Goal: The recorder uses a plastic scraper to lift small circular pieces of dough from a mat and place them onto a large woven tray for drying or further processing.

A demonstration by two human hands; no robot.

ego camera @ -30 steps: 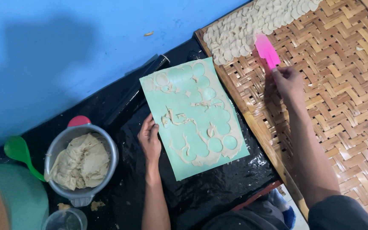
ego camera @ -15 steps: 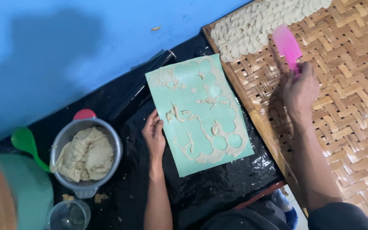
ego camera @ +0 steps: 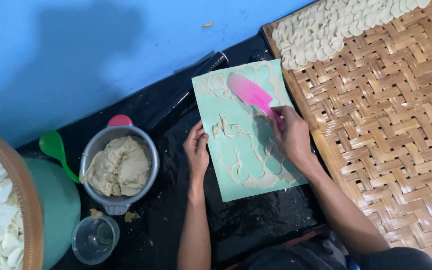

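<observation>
Right hand (ego camera: pixel 291 137) back from woven tray (ego camera: pixel 391 130), now over green mat (ego camera: pixel 241 187), fist closed on pink scraper (ego camera: pixel 250 93), blade at mat top. Left hand (ego camera: pixel 197 150) flat, pins mat edge. Dough scraps (ego camera: pixel 256 172) probably next lifted.

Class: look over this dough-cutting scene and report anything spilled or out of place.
Only small things: dough crumbs lie spilled on the black sheet beside the pot, and one scrap sits stray on the blue floor.
</observation>
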